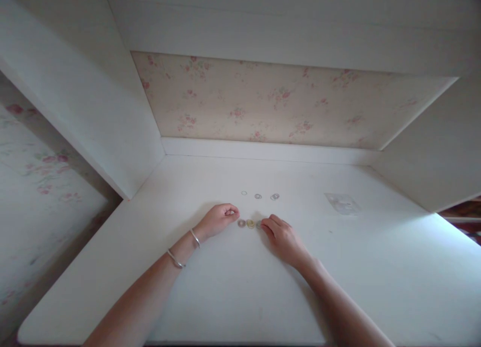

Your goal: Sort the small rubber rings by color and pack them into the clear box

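Note:
My left hand (219,220) is closed, thumb and fingertips pressed together just left of a row of small rings on the white tabletop. Whatever it may hold is too small to make out. A pinkish-brown ring (241,223) lies closest to it, beside a yellow ring (250,224). At the right end of that row, a pale greenish ring (258,225) is partly covered by the fingertips of my right hand (280,235), which are pinched at its edge. Farther back lie a thin single ring (244,193), a silvery group of rings (258,196) and another overlapping group (275,197).
A clear plastic bag (341,204) lies flat to the right on the white tabletop (233,297). White side panels (112,111) and a low back ledge (263,149) bound the surface, with flowered wallpaper (244,101) behind.

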Motion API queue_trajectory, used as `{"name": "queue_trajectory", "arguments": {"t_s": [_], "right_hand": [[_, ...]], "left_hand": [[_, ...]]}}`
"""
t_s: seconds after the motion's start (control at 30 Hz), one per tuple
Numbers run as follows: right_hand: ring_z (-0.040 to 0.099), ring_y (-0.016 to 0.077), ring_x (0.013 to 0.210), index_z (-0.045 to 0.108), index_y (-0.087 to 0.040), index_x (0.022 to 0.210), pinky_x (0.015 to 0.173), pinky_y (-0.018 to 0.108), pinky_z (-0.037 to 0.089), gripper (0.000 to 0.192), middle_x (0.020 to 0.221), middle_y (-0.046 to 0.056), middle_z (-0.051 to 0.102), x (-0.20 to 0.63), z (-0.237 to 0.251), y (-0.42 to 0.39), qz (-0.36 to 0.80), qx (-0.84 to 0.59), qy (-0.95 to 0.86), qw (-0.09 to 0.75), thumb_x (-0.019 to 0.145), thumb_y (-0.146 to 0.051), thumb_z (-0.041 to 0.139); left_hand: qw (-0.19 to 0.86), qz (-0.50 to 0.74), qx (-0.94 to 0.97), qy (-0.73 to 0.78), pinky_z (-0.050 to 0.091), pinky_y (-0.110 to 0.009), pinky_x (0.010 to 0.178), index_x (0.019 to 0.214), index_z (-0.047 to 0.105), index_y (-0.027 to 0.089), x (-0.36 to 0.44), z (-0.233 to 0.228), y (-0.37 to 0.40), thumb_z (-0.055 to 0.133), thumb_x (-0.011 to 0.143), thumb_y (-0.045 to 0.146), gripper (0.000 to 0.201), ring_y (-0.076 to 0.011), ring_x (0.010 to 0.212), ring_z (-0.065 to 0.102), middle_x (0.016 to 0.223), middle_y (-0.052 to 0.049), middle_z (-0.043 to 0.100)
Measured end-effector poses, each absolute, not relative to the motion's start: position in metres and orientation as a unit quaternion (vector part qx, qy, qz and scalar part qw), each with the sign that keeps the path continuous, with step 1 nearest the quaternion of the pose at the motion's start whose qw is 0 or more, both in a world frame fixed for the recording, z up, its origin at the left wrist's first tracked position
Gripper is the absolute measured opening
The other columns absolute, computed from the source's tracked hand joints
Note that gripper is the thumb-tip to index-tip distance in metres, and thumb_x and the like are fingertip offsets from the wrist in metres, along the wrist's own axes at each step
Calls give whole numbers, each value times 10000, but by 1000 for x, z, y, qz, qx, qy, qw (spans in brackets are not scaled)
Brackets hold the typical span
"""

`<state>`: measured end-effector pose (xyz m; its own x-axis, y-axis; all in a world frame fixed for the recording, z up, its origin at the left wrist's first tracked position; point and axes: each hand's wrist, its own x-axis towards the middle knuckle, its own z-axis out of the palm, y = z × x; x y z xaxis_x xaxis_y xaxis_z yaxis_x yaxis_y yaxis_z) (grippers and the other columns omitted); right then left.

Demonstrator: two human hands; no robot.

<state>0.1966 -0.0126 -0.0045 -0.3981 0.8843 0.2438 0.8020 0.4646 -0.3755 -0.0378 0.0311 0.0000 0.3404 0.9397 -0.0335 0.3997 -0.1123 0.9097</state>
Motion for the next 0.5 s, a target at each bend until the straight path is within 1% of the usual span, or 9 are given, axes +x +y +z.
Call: {"name": "queue_trajectory", "arguments": {"t_s": [0.17,0.3,0.4,0.5], "right_hand": [[554,129,724,595,-204,897,682,239,399,247,825,32,575,196,-4,-12,95,-505,-836,191,933,-234,353],[551,117,694,597,-210,894,644,225,396,245,819,23,576,197,-3,-11,138,-517,-809,244,926,-268,361],[538,118,659,610,-209,892,616,222,393,254,796,26,581,205,-5,-1,141,-552,-770,288,911,-302,375],[547,133,683,628,-203,880,635,229,398,262,803,36,595,224,-7,21,116,-603,-736,285,892,-312,391]], "left_hand": [[454,298,680,492,408,-246,652,922,645,145,-38,-1,31,549,780,438,340,-155,734,573,836,-43,661],[459,294,677,495,411,-248,665,923,647,145,-37,1,31,555,772,436,340,-155,737,572,832,-40,659],[456,290,679,497,410,-248,664,916,650,147,-37,3,30,546,777,429,331,-154,732,568,816,-35,655],[453,290,681,497,409,-249,666,907,653,147,-37,5,30,539,783,417,318,-156,739,565,812,-35,654]]}}
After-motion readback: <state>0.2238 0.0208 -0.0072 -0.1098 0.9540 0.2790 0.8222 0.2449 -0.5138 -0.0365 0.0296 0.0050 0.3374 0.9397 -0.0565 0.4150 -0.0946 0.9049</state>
